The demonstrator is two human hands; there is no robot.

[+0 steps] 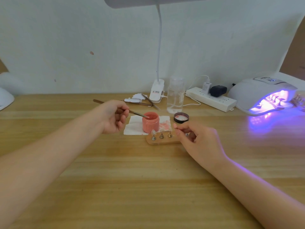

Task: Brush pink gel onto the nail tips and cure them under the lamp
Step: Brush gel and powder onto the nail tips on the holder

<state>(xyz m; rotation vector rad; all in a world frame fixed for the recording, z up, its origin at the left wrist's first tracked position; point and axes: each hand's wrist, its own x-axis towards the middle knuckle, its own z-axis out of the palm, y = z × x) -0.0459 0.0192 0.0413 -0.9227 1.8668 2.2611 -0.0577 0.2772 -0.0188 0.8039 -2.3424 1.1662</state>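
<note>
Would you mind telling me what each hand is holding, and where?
The left hand grips the brush mid-handle, its tip in the pink gel jar. The right hand pinches the wooden nail-tip holder's right end.

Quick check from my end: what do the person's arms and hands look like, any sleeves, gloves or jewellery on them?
Both forearms are bare as far as the frame shows, with no sleeves or gloves. The left hand shows no rings or wristband. On the right hand there is a small dark, shiny spot near the fingers, possibly a ring; it is too blurred to tell. Violet lamp light tints the right forearm.
</note>
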